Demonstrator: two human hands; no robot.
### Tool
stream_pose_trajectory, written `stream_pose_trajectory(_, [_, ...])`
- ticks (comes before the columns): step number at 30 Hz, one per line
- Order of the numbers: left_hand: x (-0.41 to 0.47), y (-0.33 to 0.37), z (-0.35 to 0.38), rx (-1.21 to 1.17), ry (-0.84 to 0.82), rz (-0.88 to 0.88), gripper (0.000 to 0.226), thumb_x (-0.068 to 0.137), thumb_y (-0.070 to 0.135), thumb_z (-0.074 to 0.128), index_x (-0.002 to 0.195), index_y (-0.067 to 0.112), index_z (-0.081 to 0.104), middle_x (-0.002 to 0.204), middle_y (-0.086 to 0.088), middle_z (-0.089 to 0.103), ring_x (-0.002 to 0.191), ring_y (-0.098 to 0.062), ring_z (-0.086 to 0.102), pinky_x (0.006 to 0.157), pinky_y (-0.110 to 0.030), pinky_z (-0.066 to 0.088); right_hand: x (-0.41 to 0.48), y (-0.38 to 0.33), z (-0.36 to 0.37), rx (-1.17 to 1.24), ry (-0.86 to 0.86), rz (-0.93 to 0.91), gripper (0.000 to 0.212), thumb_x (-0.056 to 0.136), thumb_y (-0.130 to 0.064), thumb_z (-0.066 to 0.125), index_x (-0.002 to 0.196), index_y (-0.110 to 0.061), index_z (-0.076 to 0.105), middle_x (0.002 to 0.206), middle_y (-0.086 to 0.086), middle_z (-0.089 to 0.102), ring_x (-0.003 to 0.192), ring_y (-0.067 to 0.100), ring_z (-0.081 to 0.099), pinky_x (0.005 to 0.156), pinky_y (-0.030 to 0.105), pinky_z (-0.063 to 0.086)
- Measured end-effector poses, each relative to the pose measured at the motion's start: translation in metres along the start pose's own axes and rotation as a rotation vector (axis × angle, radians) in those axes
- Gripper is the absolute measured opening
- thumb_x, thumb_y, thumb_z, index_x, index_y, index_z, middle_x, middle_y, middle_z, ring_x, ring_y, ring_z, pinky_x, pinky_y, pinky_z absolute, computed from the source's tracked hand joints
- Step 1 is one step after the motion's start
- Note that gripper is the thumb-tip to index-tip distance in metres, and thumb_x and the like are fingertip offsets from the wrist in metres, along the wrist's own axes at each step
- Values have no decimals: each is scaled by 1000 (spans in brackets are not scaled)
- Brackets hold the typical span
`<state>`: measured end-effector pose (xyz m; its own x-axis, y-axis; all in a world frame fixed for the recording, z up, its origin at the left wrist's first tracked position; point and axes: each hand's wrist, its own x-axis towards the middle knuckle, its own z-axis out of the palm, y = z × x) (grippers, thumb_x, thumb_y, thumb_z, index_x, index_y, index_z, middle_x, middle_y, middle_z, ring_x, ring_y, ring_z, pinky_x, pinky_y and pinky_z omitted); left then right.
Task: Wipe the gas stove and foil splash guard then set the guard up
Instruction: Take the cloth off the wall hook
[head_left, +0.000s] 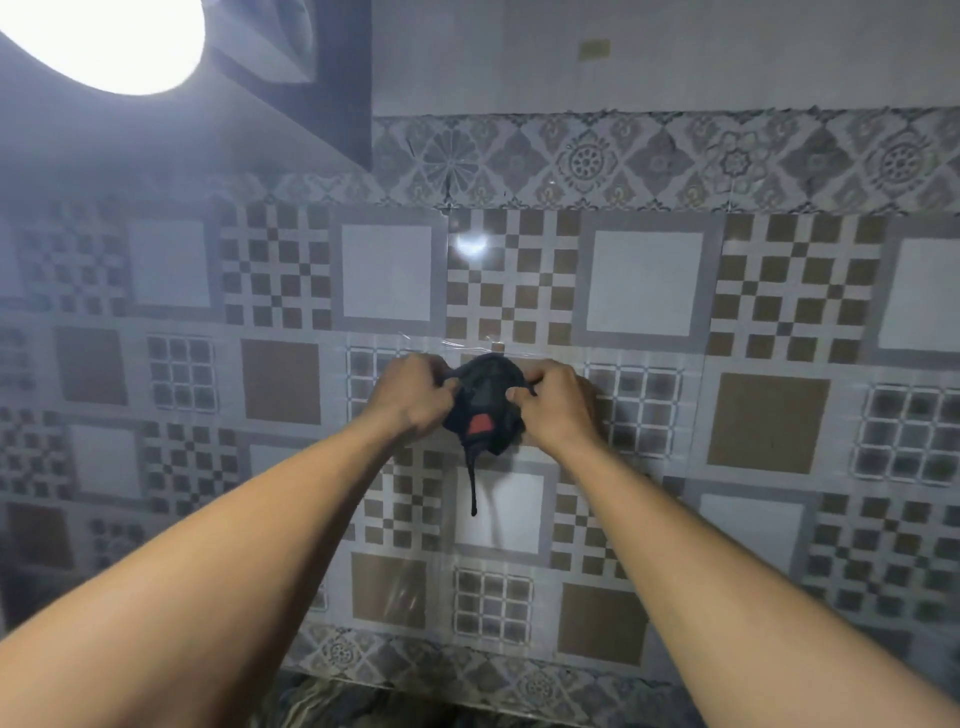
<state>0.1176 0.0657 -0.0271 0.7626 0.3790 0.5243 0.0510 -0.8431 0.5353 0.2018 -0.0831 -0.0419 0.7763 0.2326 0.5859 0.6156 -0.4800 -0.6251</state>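
Both bare forearms reach up from the lower corners of the view and meet near the middle, in front of a tiled wall (644, 283). Left hand (415, 397) and right hand (556, 408) face each other with a dark cloth (485, 402) bunched between them. Each hand has its fingers curled tight on an edge of the cloth, thumbs toward the middle, so the bundle is pinched from both sides. On the cloth's lower front sits a small red patch (479, 426), and a thin dark string (472, 486) hangs straight down from its underside, apart from the arms. Whether the cloth touches the wall behind it cannot be told. That wall is covered in patterned tiles: brown and white squares, small checkers and grids, with a band of floral tiles above and another band along the bottom. Clear film (447, 343) seems to lie over part of the tiles, its creased edge showing just above the hands. At upper left a bright lamp (104, 41) glares, and a small reflection of light sits on the tiles above the hands. Neither stove nor foil guard is in view.
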Motion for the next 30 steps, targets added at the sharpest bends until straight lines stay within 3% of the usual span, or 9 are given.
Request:
stream_pose_trajectory(5, [4,7,-21,-80,57,-21,18,94,28,54,95,16,67,96,-7,68,91,-27,63,79,-36,52,0,-14,-36,90,-90,17,16,93,-22,65,105,-13,72,96,-5,66,93,16,61,82,30,49])
stream_pose_trajectory(8, [-2,12,-31,-61,0,-15,20,94,30,57,96,15,70,100,-9,69,93,-28,64,78,-34,50,-6,-20,-54,20,-130,26,17,92,-20,60,92,-7,71,90,7,69,88,23,64,70,29,47])
stream_pose_trajectory(10, [-9,17,-34,-49,-65,-13,20,92,33,58,90,17,70,97,-9,69,92,-28,63,75,-33,49,-14,-24,-65,-29,-170,35,24,89,-21,55,99,-2,67,95,13,67,89,26,62,64,30,43])
stream_pose_trajectory(15, [-40,35,-33,-27,-184,-18,18,92,23,57,92,14,73,88,-4,69,84,-21,63,58,-24,42,-43,-20,-90,-97,-358,57,21,89,-21,57,108,-18,65,98,-4,59,89,13,55,63,24,40])
stream_pose_trajectory(18, [-61,47,-27,-66,-247,-99,18,91,19,58,94,9,73,86,-8,70,81,-25,67,58,-26,49,-60,-8,-102,-120,-441,124,26,84,-17,59,102,-1,71,91,9,67,85,24,63,71,34,50])
stream_pose_trajectory(20, [-76,54,-19,-85,-273,-177,18,88,17,60,88,4,73,82,-11,71,73,-26,68,56,-29,53,-73,0,-111,-30,-436,212,21,82,-16,60,86,4,67,78,12,63,73,25,63,65,34,51])
stream_pose_trajectory(24, [-113,81,5,-244,-300,-420,16,85,11,61,76,-3,62,67,-15,61,54,-26,62,40,-25,50,-102,16,-122,75,-481,351,22,85,-16,63,98,1,66,94,21,72,76,29,74,72,49,62])
stream_pose_trajectory(27, [-146,112,24,-486,-333,-577,21,87,17,61,92,-3,64,77,-17,68,66,-28,69,64,-36,62,-124,30,-131,135,-528,386,20,88,-18,62,97,-1,67,100,23,71,80,31,74,73,51,61])
stream_pose_trajectory(30, [-173,138,36,-689,-445,-673,45,99,37,39,90,-2,60,81,-16,67,78,-30,67,82,-41,57,-140,47,-138,293,-556,424,33,84,-41,65,97,-11,71,104,17,73,87,28,74,76,48,61])
